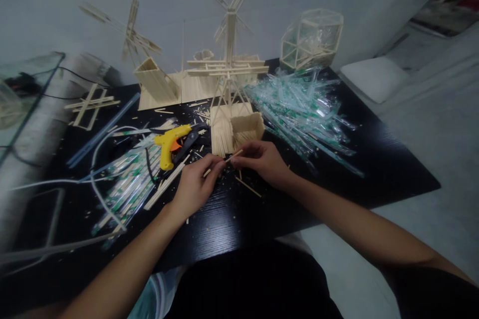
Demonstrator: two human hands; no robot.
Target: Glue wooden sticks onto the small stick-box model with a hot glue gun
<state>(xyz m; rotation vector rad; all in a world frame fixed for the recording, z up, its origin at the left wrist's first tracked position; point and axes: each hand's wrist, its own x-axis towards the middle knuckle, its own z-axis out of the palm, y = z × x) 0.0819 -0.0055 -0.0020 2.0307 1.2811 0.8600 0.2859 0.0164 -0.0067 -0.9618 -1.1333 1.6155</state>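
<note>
My left hand (198,182) and my right hand (264,162) face each other over the table, fingertips pinched round a thin wooden stick (235,155). The stick slants up to the right between them. Just behind the hands stands a stick-built windmill model (231,35) on a wooden base (220,129) with a small box-like basket (252,124). Below my right hand a loose stick (249,187) lies on the dark table (213,229). A yellow glue gun (170,144) rests left of the model.
Wrapped stick packets (130,184) lie left. Clear plastic wrappers (307,109) pile up right. Another windmill model (157,79) and a polygonal stick frame (312,40) stand at the back. A white cable (95,189) and a crossed stick frame (92,104) are at left.
</note>
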